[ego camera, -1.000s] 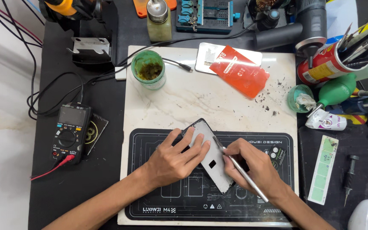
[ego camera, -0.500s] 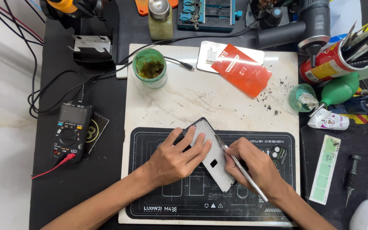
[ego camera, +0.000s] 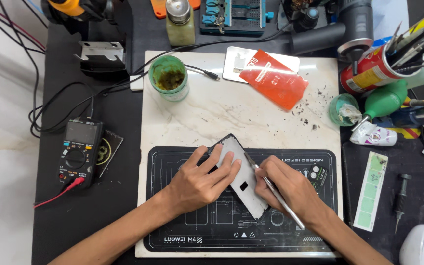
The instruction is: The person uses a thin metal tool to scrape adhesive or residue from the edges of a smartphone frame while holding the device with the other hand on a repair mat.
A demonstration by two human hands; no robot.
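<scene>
**Prying at a phone panel on the black mat**

Barely shifting since a second ago: both hands staying on the same phone panel, only nudging slightly along its edge.

Pressing down with the left hand point(ego camera: 203, 182), fingers spread flat over the upper part of the grey phone panel point(ego camera: 244, 177), lying tilted in the lower middle of the frame. Gripping a thin metal tool point(ego camera: 275, 197) in the right hand point(ego camera: 290, 191), fingers closed around its shaft, tip touching the panel's right edge. Resting on a black work mat point(ego camera: 187, 230), itself lying on a white marble board point(ego camera: 222, 113).

Sitting at the upper left of the board: a green jar point(ego camera: 169, 77). Lying at the upper middle: a red card point(ego camera: 273, 84). Standing at the left of the frame on the dark table: a multimeter point(ego camera: 78, 153) with a red lead. Leaning at the upper right: a red can point(ego camera: 369, 73) stuffed with tools.
</scene>
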